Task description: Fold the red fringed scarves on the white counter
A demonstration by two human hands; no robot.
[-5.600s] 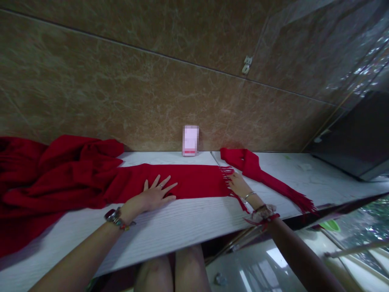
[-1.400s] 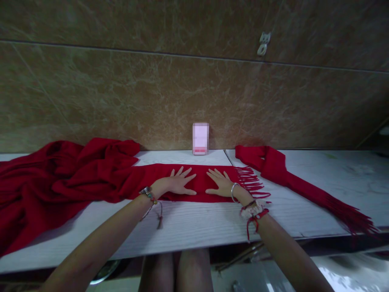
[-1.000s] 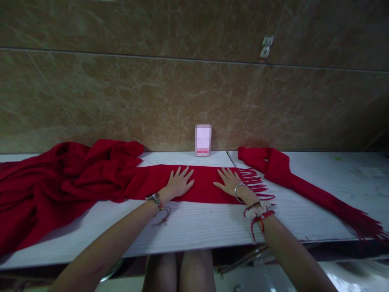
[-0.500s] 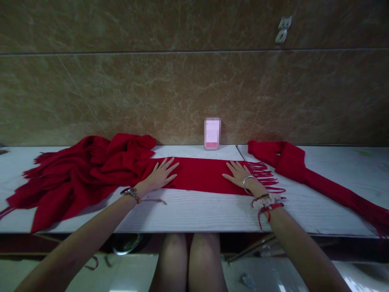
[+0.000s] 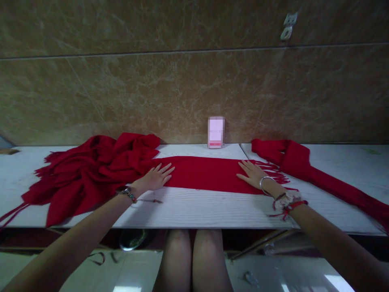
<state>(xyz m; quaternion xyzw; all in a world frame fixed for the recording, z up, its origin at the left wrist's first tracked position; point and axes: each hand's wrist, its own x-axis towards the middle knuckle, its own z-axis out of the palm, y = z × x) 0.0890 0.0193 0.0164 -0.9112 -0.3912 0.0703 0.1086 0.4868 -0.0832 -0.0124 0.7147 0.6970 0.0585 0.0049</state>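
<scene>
A red fringed scarf (image 5: 203,173) lies flat in a strip across the white table, its fringe pointing right. My left hand (image 5: 157,177) rests open on its left part, fingers spread, beside a crumpled heap of red cloth (image 5: 91,174). Whether the strip and the heap are one piece I cannot tell. Near the fringed end, my right hand (image 5: 251,174) lies open with its palm down on the scarf. Bracelets circle both wrists. To the right, a second red scarf (image 5: 328,182) lies loosely folded, its fringe at the table's right front.
A phone (image 5: 216,132) with a lit, blurred screen leans against the brown stone wall (image 5: 182,93). The white table (image 5: 197,207) ends just above my knees. A small cat-shaped hook (image 5: 288,26) sits on the wall. Under the table is a round metal-rimmed object (image 5: 133,240).
My right hand has slid right along the scarf towards the fringe. My left hand has moved slightly left. The view has shifted a little.
</scene>
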